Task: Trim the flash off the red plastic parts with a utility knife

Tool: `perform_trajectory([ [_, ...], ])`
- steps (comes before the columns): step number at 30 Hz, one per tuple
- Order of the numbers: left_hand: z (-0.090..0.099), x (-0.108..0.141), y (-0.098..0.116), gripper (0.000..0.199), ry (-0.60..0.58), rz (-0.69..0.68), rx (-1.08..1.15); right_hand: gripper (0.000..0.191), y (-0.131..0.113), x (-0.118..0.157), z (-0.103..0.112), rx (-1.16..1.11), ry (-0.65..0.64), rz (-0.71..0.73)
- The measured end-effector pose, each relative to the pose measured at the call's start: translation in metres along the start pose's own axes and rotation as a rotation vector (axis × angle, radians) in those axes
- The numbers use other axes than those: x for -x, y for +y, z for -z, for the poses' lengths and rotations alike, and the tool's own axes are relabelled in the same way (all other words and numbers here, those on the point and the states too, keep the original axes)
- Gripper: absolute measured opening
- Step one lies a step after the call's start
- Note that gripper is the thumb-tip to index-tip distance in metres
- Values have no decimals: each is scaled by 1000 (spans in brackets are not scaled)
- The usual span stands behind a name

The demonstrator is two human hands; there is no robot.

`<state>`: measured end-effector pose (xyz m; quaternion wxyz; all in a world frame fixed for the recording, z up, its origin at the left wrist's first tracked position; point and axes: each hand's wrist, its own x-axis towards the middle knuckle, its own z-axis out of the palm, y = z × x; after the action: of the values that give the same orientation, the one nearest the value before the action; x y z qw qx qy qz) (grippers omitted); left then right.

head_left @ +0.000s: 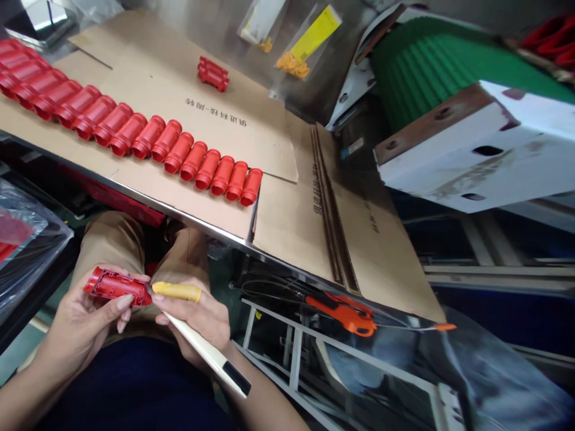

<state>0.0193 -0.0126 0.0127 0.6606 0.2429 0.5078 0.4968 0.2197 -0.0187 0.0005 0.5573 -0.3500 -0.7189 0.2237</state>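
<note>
My left hand [92, 311] is closed around a red plastic housing part [120, 286], its hollow, ribbed side turned up. My right hand [200, 314] grips a slim cream-handled knife [209, 353] with a black butt end. A yellow finger cot [177, 291] covers one finger of that hand. The knife's tip end meets the right end of the red part; the fingers partly hide the blade. Both hands are above my lap, in front of the table edge. On the table, a long row of similar red parts [165, 140] lies side by side.
Cardboard sheets [278, 203] cover the table. One more red part [213, 73] lies farther back, near bags with yellow finger cots [293, 64]. A white metal frame with green ribbed material [431, 72] stands at right. An orange-handled tool [344, 314] hangs below the table's edge.
</note>
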Motion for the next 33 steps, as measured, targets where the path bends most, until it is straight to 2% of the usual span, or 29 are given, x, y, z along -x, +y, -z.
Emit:
perform_trajectory([
  [5, 6, -2, -2, 26, -91, -4, -27, 38, -2, 1, 1, -9, -10, -10],
  [9, 7, -2, -2, 26, -80, -21, -39, 44, -5, 4, 0, -13, -10, -49],
  [14, 6, 1, -4, 29, -50, -37, 1, 26, -10, 8, 0, -29, -6, -160],
  [17, 11, 0, -6, 30, -74, -35, 1, 14, -6, 6, 5, -84, -61, -198],
  [20, 12, -2, -5, 30, -98, -3, -18, 16, 0, -1, 13, -50, -169, -68],
  [24, 1, -3, 0, 39, -64, 38, -27, 19, 7, -10, 19, 226, -281, 206],
  [27, -4, -4, 0, 44, -38, 75, -51, 16, 8, -8, 17, 278, -289, 252],
  [28, -4, -5, 0, 44, -46, 87, -61, 16, 7, -5, 15, 243, -286, 213],
  [30, -2, -5, -2, 40, -60, 103, -68, 15, 2, 2, 11, 37, -280, 27],
  [31, 0, -6, -3, 36, -49, 98, -63, 16, -1, 5, 9, -143, -284, -86],
  [33, 2, -5, -4, 34, -2, 60, -50, 33, -7, 9, 8, -550, -310, -233],
])
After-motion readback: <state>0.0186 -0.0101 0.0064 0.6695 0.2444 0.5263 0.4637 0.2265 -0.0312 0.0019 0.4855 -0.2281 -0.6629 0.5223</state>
